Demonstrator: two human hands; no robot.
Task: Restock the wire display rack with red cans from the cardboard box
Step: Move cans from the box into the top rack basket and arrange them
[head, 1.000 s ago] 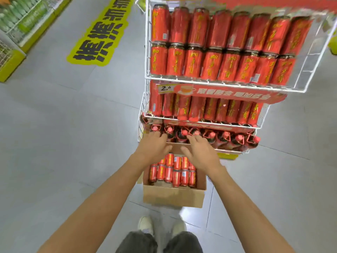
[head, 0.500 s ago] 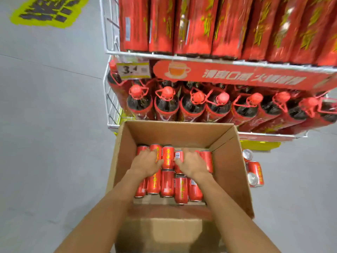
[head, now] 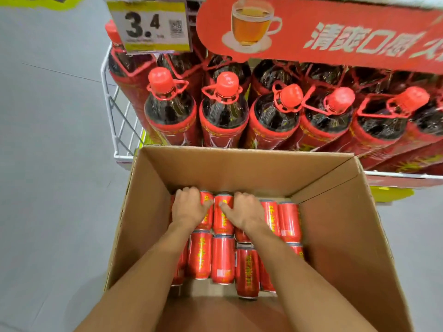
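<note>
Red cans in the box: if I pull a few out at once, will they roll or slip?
The red cans lie on their sides in the cardboard box, so a freed one would probably roll. Their smooth, glossy walls look slippery. The left hand and right hand curl over the can ends, which is likely a safer hold.

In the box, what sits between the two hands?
Head view: two red cans lying side by side in the cardboard box, partly under the left hand and right hand.
</note>
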